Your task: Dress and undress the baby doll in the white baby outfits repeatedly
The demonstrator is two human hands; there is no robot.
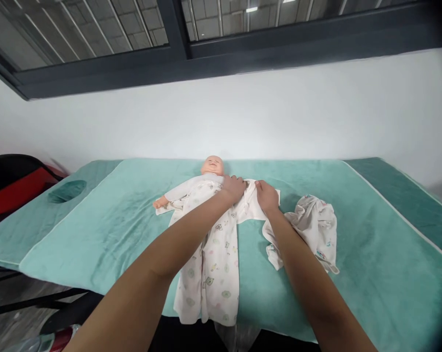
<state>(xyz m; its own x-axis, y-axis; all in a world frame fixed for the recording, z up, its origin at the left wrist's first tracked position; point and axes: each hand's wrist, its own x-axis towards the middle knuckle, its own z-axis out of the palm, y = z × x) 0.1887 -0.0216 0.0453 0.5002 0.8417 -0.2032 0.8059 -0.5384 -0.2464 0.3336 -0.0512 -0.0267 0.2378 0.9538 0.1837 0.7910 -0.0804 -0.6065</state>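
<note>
A baby doll [212,165] lies on its back, its head toward the wall. It has a plain pale top, and a white patterned baby romper [221,274] lies along its body, the legs reaching the near edge of the bed. My left hand [234,188] is closed at the doll's shoulder, over the inner end of the romper's sleeve; what lies under the fingers is partly hidden. Nearer the cuff, my right hand [267,196] grips the sleeve [250,205] with the thumb on top. On the other side, the doll's bare hand [160,202] shows beyond its pale sleeve.
A crumpled white patterned garment [316,222] lies to the right, partly behind my right forearm. Green covers drape the bed [96,234], which has a face hole [67,191] at left. Beyond are a white wall [242,117] and a dark window frame [213,56]. A red-and-black chair [19,190] stands at left.
</note>
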